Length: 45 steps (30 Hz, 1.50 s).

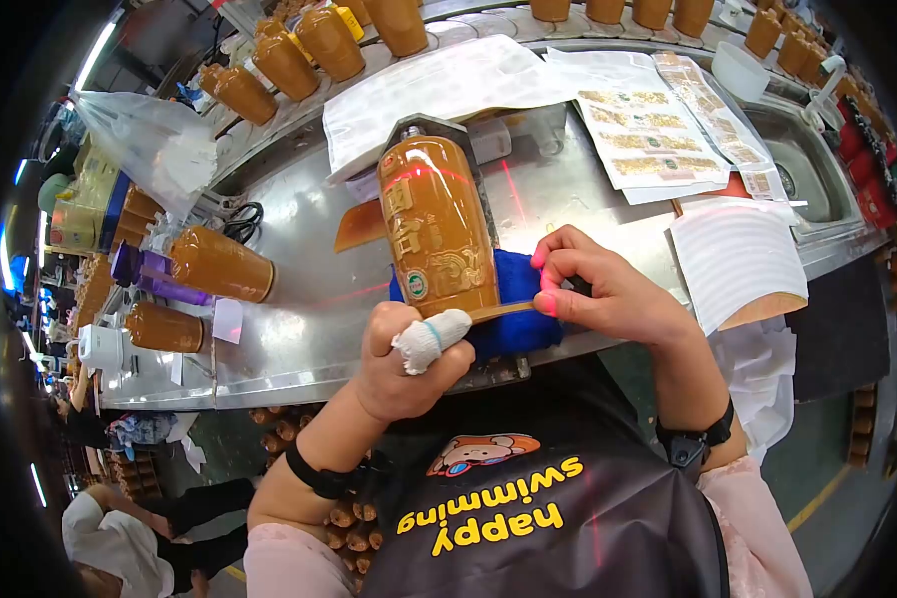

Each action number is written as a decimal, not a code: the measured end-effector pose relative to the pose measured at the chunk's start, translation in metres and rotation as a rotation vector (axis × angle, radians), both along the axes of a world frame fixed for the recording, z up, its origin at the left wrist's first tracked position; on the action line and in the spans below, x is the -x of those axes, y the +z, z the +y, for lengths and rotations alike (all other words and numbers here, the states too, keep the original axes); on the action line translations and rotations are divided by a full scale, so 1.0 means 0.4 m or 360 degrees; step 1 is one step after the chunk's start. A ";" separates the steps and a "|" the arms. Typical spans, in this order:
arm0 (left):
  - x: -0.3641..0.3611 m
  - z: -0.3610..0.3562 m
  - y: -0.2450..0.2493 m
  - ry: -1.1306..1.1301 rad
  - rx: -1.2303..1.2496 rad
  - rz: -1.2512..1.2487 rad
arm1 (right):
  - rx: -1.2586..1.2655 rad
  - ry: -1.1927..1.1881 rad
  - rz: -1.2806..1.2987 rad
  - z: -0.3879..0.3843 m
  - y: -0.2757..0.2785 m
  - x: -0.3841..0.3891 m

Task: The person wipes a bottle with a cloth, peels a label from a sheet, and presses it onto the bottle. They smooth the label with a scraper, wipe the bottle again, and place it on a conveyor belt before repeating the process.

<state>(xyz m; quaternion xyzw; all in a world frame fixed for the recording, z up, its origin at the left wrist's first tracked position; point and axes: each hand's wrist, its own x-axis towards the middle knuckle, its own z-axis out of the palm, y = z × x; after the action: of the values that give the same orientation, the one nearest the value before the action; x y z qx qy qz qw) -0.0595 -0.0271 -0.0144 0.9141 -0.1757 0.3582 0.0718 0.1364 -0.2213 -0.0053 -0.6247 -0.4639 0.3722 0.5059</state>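
A brown glazed bottle (437, 214) with gold raised characters and a small green round label lies at the middle of the metal bench, its base toward me. Blue cloth (518, 299) is bunched under and beside its lower end. My left hand (409, 361), with a white cover on one finger, is closed at the bottle's base, on one end of a thin gold strip (503, 311). My right hand (608, 289) pinches the strip's other end between thumb and finger, right of the bottle. The strip stretches between both hands along the base.
Brown bottles (221, 264) lie at the left beside a purple object (159, 277). More bottles (329, 45) stand along the back. Sheets of gold labels (653, 135) and a stack of white strips (738, 254) lie right, near a sink (802, 164). A person (120, 533) is at lower left.
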 end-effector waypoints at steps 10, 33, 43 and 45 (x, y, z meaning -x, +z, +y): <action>-0.015 0.000 0.015 -0.0040 -0.0080 0.0013 | -0.0070 0.0019 -0.0054 0.006 0.003 0.001; 0.014 -0.011 -0.022 0.0135 0.0030 0.0001 | -0.0149 0.0044 -0.0265 0.033 -0.012 0.012; -0.034 -0.002 0.045 -0.0158 -0.0249 0.0077 | -0.0162 0.0096 -0.0285 0.028 -0.015 0.010; -0.036 -0.004 0.047 -0.0146 -0.0241 0.0073 | -0.0129 0.0097 -0.0235 0.026 -0.012 0.010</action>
<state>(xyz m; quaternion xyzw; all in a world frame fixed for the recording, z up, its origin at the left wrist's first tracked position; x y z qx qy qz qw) -0.0453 -0.0285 0.0043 0.9160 -0.2422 0.3190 0.0227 0.1324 -0.2109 -0.0102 -0.6151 -0.5334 0.3213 0.4836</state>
